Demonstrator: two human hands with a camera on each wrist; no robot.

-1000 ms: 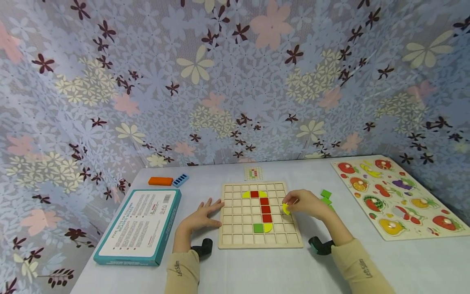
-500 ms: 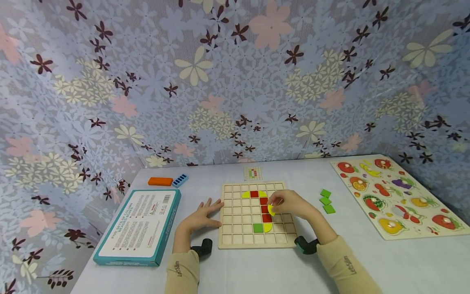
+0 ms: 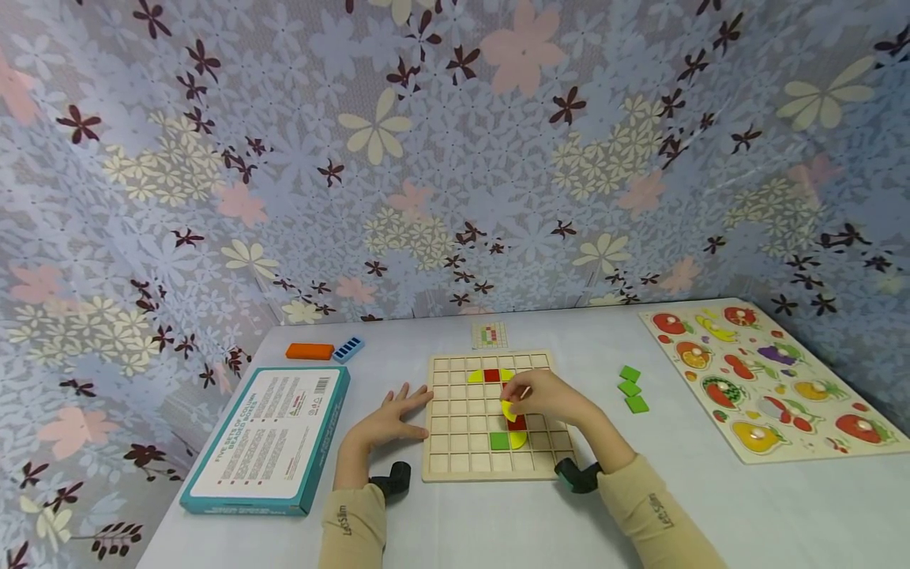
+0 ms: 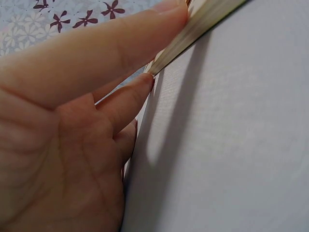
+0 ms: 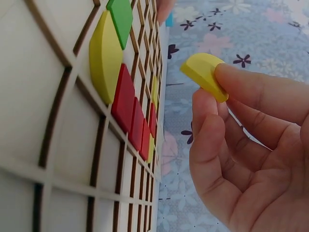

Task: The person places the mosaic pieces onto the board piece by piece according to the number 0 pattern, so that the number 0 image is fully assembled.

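Observation:
A wooden grid board (image 3: pixel 455 465) lies on the table with red tiles (image 5: pixel 124 96), yellow quarter-round tiles (image 5: pixel 106 58) and a green square tile (image 3: pixel 500 441) in its cells. My right hand (image 3: pixel 549 397) pinches another yellow quarter-round tile (image 5: pixel 205 72) between thumb and fingers. In the right wrist view that tile is held up off the board. Fingers spread, my left hand (image 3: pixel 384 423) touches the board's left edge with thumb and fingertips. The left wrist view has the left hand (image 4: pixel 72 121) against the board's side (image 4: pixel 193 36). My right hand covers part of the red column in the head view.
Behind the board lies a small pattern card (image 3: pixel 490 335). Several green tiles (image 3: pixel 629 387) are to the right, beside a fruit puzzle board (image 3: pixel 711 395). A teal-edged box (image 3: pixel 273 435), an orange block (image 3: pixel 310 351) and a blue slotted piece (image 3: pixel 349 348) occupy the left side.
From the board's right edge, my right hand has moved left with the yellow tile, over the red column. The green tiles at right have come into full view. My left hand stays put.

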